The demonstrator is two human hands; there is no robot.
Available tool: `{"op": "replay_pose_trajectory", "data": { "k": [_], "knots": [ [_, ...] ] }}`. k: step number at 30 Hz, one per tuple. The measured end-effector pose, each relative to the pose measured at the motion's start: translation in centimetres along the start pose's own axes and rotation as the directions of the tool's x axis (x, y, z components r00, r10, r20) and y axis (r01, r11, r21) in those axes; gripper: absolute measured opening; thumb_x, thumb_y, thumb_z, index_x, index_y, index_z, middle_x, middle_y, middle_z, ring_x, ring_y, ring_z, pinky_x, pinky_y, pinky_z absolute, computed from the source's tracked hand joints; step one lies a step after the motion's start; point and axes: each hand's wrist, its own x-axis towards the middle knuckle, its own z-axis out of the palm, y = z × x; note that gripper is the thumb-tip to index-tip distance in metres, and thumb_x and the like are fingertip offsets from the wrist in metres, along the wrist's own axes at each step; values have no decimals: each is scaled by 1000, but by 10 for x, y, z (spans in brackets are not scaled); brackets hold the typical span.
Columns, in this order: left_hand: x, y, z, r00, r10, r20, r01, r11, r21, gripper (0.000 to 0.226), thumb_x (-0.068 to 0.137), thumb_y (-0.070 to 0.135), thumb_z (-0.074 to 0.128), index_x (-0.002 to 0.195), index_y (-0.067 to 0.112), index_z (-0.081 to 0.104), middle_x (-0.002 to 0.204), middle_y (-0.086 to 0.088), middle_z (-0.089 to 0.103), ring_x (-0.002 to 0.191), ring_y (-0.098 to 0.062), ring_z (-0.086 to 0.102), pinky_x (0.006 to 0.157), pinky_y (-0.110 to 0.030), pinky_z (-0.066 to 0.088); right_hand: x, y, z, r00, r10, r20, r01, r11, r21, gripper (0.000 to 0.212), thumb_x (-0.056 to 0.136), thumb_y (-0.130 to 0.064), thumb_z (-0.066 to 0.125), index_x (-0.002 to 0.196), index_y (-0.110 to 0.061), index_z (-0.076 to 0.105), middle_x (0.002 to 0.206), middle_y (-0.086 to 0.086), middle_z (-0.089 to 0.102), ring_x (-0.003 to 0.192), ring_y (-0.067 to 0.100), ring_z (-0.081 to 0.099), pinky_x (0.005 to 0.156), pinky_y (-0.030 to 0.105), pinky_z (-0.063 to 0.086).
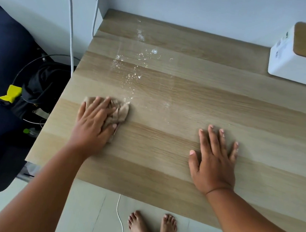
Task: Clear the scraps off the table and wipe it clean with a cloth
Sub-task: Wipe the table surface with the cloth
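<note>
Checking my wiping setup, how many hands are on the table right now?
2: the left hand presses the cloth near the table's left edge; the right hand lies flat, empty.

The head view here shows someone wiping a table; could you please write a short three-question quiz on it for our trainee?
1. True or false: the left hand presses a crumpled cloth onto the table.
2. The white crumbs lie where, seen from the cloth? A) towards the wall B) towards the person C) under the right hand
3. Fill in: the right hand rests ____ on the wood, holding nothing.

Key
1. True.
2. A; the crumbs run from the cloth's far edge towards the wall.
3. Flat, fingers spread; the white tissue box stands beyond it.
</note>
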Motion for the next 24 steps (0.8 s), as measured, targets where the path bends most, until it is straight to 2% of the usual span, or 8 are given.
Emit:
{"op": "replay_pose_trajectory", "data": {
  "k": [2,4,8,12,16,19,22,24],
  "knots": [
    [-24,-17,-2,995,93,23,-92,996,-8,57,94,48,49,145,22,53,166,4,31,157,-17,16,127,-55,10,0,-1,-1,1000,1,10,-1,1000,-7,71,94,-51,36,161,-26,29,173,0,13,159,29,7,124,65,2],
    [-42,-46,-9,995,100,24,-99,995,-20,57,95,50,49,145,23,53,166,6,31,157,-17,17,126,-57,11,0,-1,-1,1000,0,18,0,1000,-18,71,95,-52,36,161,-26,28,173,0,12,160,29,6,124,65,3],
    [-36,-81,-21,988,-145,-46,146,989,12,59,93,54,44,146,26,44,164,4,34,156,-8,14,127,-52,7,0,0,0,1000,-7,-3,7,1000,-20,71,94,-51,37,160,-25,31,172,1,15,159,29,10,124,66,5],
    [18,-60,-17,962,-259,-88,264,963,54,64,92,53,40,148,22,39,164,-1,33,155,-19,16,125,-53,6,0,0,-2,1000,-4,6,4,1000,-15,71,94,-51,37,160,-25,32,172,1,14,159,29,9,123,67,7],
    [44,-16,-8,981,-190,-47,190,982,11,71,91,52,39,153,18,39,166,-3,31,157,-21,15,127,-52,2,1,-1,-4,999,7,33,-7,1000,-7,71,95,-51,35,161,-26,30,173,0,11,160,28,6,124,66,5],
    [24,11,2,999,-32,-3,32,999,-2,67,92,53,38,149,17,48,166,0,31,157,-19,15,128,-50,4,0,-2,-6,999,9,38,-9,1000,0,71,94,-51,34,160,-25,31,173,-1,11,160,27,6,124,65,4],
    [-17,10,6,984,178,17,-178,984,-18,54,96,44,47,142,18,57,164,0,35,157,-20,20,126,-57,14,-1,-2,-5,1000,7,30,-7,1000,0,71,95,-51,34,160,-25,32,172,-1,11,160,27,7,124,65,4],
    [-38,-5,3,977,213,12,-213,977,-26,51,97,42,50,141,18,58,164,2,36,156,-20,22,124,-59,17,-1,-1,-3,1000,2,17,-2,1000,-2,70,95,-51,35,160,-25,32,172,0,11,159,28,7,124,65,4]
  ]
}}
